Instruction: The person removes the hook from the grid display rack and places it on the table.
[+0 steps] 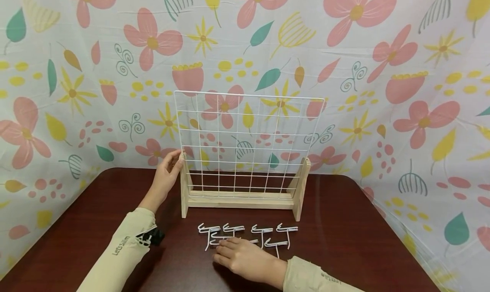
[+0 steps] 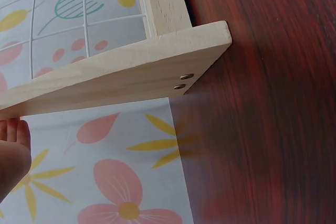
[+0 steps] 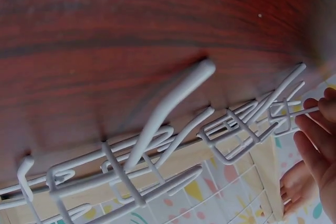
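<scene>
A white wire grid panel [image 1: 245, 143] stands upright in a pale wooden stand [image 1: 241, 200] on a dark red-brown table [image 1: 344, 224]. My left hand [image 1: 168, 175] rests with straight fingers against the stand's left upright; the left wrist view shows only a fingertip [image 2: 13, 150] beside the wooden foot [image 2: 131, 77]. In front of the stand lie several white wire hooks [image 1: 264, 230]. My right hand [image 1: 241, 258] lies low over their left end. Seen from the right wrist, its fingers [image 3: 315, 145] pinch the wire end of one hook [image 3: 294, 114] among the pile [image 3: 163, 114].
A flowered cloth [image 1: 383, 71] hangs close behind and to both sides of the table. Bare tabletop lies to the left and right of the stand. A black strap [image 1: 153, 236] sits on my left sleeve.
</scene>
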`<state>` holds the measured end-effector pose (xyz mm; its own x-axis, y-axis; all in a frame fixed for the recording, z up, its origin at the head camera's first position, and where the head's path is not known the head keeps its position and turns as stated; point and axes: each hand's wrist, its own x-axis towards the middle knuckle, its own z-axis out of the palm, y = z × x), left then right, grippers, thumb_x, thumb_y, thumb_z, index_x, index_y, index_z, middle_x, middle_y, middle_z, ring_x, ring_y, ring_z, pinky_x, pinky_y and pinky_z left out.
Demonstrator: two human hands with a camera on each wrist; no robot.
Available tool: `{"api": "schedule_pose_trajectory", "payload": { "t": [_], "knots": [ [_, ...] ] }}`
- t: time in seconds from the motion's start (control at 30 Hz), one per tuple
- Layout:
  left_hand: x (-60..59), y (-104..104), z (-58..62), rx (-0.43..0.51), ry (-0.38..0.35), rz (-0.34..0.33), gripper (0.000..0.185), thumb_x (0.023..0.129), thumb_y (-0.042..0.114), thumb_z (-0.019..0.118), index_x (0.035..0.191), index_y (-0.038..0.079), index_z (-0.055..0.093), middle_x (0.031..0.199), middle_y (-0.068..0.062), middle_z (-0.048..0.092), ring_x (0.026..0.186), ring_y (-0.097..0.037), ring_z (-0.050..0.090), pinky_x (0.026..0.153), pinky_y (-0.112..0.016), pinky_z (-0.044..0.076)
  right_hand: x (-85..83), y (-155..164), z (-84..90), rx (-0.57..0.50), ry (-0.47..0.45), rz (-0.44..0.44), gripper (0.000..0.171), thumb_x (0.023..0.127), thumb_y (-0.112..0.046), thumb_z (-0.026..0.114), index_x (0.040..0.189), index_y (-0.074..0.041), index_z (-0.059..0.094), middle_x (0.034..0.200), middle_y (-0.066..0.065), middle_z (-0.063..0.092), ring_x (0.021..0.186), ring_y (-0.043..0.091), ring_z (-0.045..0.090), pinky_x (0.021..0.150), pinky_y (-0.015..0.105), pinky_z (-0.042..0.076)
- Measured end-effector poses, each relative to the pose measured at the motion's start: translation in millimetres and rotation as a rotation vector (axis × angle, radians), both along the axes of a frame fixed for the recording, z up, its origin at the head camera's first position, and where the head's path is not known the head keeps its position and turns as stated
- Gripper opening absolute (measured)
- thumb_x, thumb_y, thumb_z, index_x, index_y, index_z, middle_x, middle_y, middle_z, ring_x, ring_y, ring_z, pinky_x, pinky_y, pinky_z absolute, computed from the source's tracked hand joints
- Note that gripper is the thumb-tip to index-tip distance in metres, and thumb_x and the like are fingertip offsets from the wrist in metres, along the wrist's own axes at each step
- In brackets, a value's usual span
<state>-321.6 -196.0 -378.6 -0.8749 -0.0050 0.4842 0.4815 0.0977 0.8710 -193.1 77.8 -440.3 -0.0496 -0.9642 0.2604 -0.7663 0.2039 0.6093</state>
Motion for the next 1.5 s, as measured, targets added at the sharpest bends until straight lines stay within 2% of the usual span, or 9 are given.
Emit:
{"api": "schedule_pose_trajectory", "payload": {
  "t": [0.17, 0.33, 0.43, 0.6, 0.7, 1.17, 1.5],
  "knots": [
    [-0.2, 0, -0.6, -0.013, 0.005, -0.009, 0.041, 0.102, 0.014, 0.049, 0.136, -0.009, 0.043, 0.125, -0.024, 0.051, 0.1, -0.002, 0.051, 0.084, -0.012, 0.044, 0.9, 2, -2.8, 0.012, -0.024, -0.01, 0.027, 0.09, -0.019, 0.052, 0.11, -0.019, 0.069, 0.109, -0.004, 0.068, 0.106, 0.015, 0.063, 0.096, 0.027, 0.046],
    [0.7, -1, 0.1, -0.011, -0.015, -0.01, 0.04, 0.102, 0.013, 0.049, 0.136, -0.005, 0.044, 0.127, -0.026, 0.05, 0.1, -0.002, 0.051, 0.084, -0.012, 0.044, 1.1, 1, -4.7, 0.026, -0.019, -0.018, 0.027, 0.09, -0.02, 0.053, 0.111, -0.02, 0.069, 0.109, -0.004, 0.068, 0.107, 0.015, 0.063, 0.097, 0.027, 0.046],
    [6.9, 1, 7.4, -0.021, -0.031, -0.015, 0.04, 0.102, 0.01, 0.047, 0.137, -0.007, 0.042, 0.128, -0.027, 0.049, 0.099, -0.001, 0.05, 0.083, -0.012, 0.043, 0.5, -1, -5.9, 0.023, -0.009, -0.011, 0.027, 0.09, -0.02, 0.052, 0.111, -0.019, 0.069, 0.109, -0.003, 0.068, 0.107, 0.015, 0.063, 0.097, 0.028, 0.046],
    [7.8, 2, 8.8, -0.013, -0.057, -0.02, 0.04, 0.102, 0.008, 0.046, 0.138, -0.009, 0.04, 0.129, -0.027, 0.048, 0.099, -0.001, 0.05, 0.083, -0.012, 0.042, 1.7, -3, -7.4, 0.03, -0.002, -0.012, 0.029, 0.09, -0.02, 0.05, 0.112, -0.02, 0.069, 0.109, -0.003, 0.067, 0.106, 0.015, 0.063, 0.096, 0.028, 0.046],
    [0.8, 0, 1.2, -0.009, -0.039, -0.014, 0.042, 0.102, 0.012, 0.048, 0.138, -0.008, 0.041, 0.129, -0.025, 0.049, 0.1, -0.002, 0.05, 0.084, -0.012, 0.043, 3.1, -4, -6.8, 0.041, 0.0, -0.027, 0.029, 0.091, -0.021, 0.05, 0.112, -0.021, 0.069, 0.109, -0.004, 0.067, 0.106, 0.014, 0.063, 0.096, 0.027, 0.046],
    [0.1, -1, 0.3, 0.0, 0.014, -0.029, 0.042, 0.102, 0.013, 0.048, 0.137, -0.009, 0.042, 0.128, -0.027, 0.05, 0.101, -0.001, 0.051, 0.085, -0.01, 0.043, 7.4, -8, -7.7, 0.075, 0.062, -0.062, 0.03, 0.092, -0.026, 0.049, 0.113, -0.025, 0.07, 0.106, -0.007, 0.066, 0.103, 0.012, 0.062, 0.091, 0.026, 0.047],
    [-3.8, -1, -2.9, -0.013, 0.033, -0.012, 0.041, 0.101, 0.014, 0.05, 0.135, -0.009, 0.044, 0.121, -0.015, 0.054, 0.101, -0.002, 0.052, 0.085, -0.012, 0.043, 9.2, -11, -9.6, 0.108, 0.081, -0.087, 0.03, 0.092, -0.029, 0.049, 0.114, -0.026, 0.069, 0.105, -0.01, 0.066, 0.102, 0.01, 0.059, 0.088, 0.025, 0.046]
  ]
}}
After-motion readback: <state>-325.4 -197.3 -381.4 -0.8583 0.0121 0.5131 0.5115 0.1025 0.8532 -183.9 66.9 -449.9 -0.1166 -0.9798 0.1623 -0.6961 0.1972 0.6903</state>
